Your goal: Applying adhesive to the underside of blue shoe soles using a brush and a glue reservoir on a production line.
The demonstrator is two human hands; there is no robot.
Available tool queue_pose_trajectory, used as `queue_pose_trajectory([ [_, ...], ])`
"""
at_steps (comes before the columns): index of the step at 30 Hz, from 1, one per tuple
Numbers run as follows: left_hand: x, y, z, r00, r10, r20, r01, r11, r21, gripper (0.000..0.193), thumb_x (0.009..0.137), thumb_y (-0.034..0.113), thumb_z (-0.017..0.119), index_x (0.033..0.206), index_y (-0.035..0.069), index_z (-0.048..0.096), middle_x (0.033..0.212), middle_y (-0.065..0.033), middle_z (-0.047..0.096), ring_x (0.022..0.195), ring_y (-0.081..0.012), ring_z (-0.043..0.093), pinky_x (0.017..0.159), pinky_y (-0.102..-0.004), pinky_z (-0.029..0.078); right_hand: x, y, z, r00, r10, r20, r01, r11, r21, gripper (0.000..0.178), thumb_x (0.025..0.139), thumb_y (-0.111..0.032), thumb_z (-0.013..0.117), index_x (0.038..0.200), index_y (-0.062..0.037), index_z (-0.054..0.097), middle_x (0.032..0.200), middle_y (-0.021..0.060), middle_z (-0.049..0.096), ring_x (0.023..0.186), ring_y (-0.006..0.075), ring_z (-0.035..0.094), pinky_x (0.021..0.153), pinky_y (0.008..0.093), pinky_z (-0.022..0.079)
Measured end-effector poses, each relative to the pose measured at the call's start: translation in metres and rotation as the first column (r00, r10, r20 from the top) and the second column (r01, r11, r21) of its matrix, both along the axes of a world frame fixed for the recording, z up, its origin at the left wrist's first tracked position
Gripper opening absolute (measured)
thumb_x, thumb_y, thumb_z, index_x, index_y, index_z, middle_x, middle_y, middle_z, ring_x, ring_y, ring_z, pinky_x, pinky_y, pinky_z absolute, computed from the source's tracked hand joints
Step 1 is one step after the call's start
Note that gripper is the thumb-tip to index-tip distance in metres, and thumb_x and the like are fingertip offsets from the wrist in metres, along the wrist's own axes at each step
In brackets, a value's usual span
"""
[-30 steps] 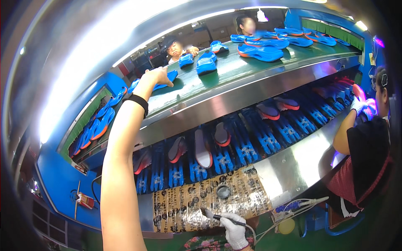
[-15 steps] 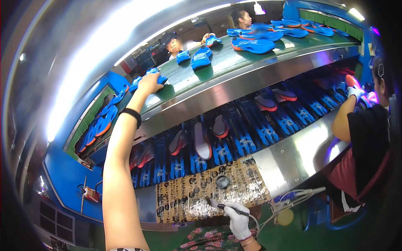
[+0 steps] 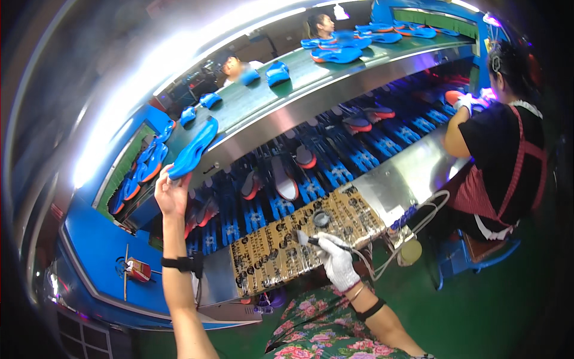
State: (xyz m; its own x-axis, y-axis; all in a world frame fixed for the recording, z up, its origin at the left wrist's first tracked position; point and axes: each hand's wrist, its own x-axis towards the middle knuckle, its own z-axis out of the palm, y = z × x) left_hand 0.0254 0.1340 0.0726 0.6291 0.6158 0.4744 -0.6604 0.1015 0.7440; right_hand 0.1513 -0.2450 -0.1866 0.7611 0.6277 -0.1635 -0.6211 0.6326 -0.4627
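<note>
My bare left hand (image 3: 172, 194) grips a blue shoe sole (image 3: 196, 152) by its near end, with the sole raised at a slant in front of the upper belt's edge. My right hand (image 3: 336, 263), in a white glove, is closed round a dark-handled brush (image 3: 308, 238). A thin tube (image 3: 363, 263) runs from the brush area past the glove. Its bristles hover over or touch a taped cardboard sheet (image 3: 263, 260); I cannot tell which. On that sheet, just beyond the brush, stands a small round dark cup (image 3: 321, 218).
Blue soles (image 3: 277, 73) lie spread along the green upper belt (image 3: 245, 102). Below it, grey soles with orange edges (image 3: 284, 179) rest on a rack of blue holders (image 3: 311, 190). A co-worker (image 3: 508, 143) sits at the right; others stand beyond the belt.
My left hand has come back from the upper belt toward me, bringing a blue sole with it. The view has shifted, showing more of my right forearm. The brush is still in my right hand.
</note>
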Motion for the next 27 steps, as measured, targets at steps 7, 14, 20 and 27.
queue_pose_trajectory([
  [7, 0.071, -0.087, -0.066, 0.867, 0.487, 0.106, -0.498, 0.856, 0.141, 0.080, 0.088, -0.005, 0.065, 0.159, 0.009, 0.032, 0.148, -0.0152, 0.044, 0.128, -0.0278, 0.055, 0.103, -0.0440, 0.050, -0.007, 0.012, -0.011, 0.998, -0.062, -0.027, 0.062, 0.998, 0.019, 0.021, 0.097, -0.005, 0.068, 0.117, 0.0026, 0.069, 0.106, 0.0090, 0.073, 0.082, 0.0134, 0.069, 0.068, 0.0224, 0.055],
  [14, 0.041, -0.083, -0.140, 0.974, 0.201, -0.105, -0.217, 0.960, -0.174, 0.047, 0.089, 0.021, 0.062, 0.131, 0.002, 0.054, 0.107, -0.0129, 0.067, 0.094, -0.0248, 0.069, 0.086, -0.0392, 0.058, -0.004, 0.005, 0.001, 0.994, -0.099, 0.039, 0.100, 0.995, -0.027, 0.025, 0.097, -0.005, 0.065, 0.120, 0.0048, 0.065, 0.107, 0.0130, 0.071, 0.086, 0.0173, 0.068, 0.070, 0.0240, 0.056],
  [20, -0.029, -0.145, -0.248, 0.837, -0.471, -0.276, 0.299, 0.819, -0.490, 0.076, 0.074, 0.019, 0.065, 0.141, -0.010, 0.046, 0.124, -0.0246, 0.065, 0.109, -0.0353, 0.069, 0.093, -0.0456, 0.058, -0.022, 0.018, 0.059, 0.983, -0.045, 0.175, 0.043, 0.999, 0.010, 0.026, 0.097, -0.003, 0.063, 0.121, 0.0036, 0.068, 0.113, 0.0130, 0.073, 0.094, 0.0182, 0.071, 0.079, 0.0258, 0.055],
  [27, -0.063, -0.231, -0.306, 0.720, -0.677, -0.150, 0.405, 0.586, -0.701, 0.080, 0.081, 0.011, 0.073, 0.151, -0.003, 0.036, 0.138, -0.0230, 0.057, 0.129, -0.0403, 0.060, 0.107, -0.0540, 0.051, -0.048, 0.029, 0.073, 0.892, 0.152, 0.425, -0.003, 0.943, -0.331, 0.023, 0.093, 0.000, 0.069, 0.115, 0.0012, 0.074, 0.105, 0.0053, 0.074, 0.086, 0.0080, 0.066, 0.074, 0.0222, 0.053],
])
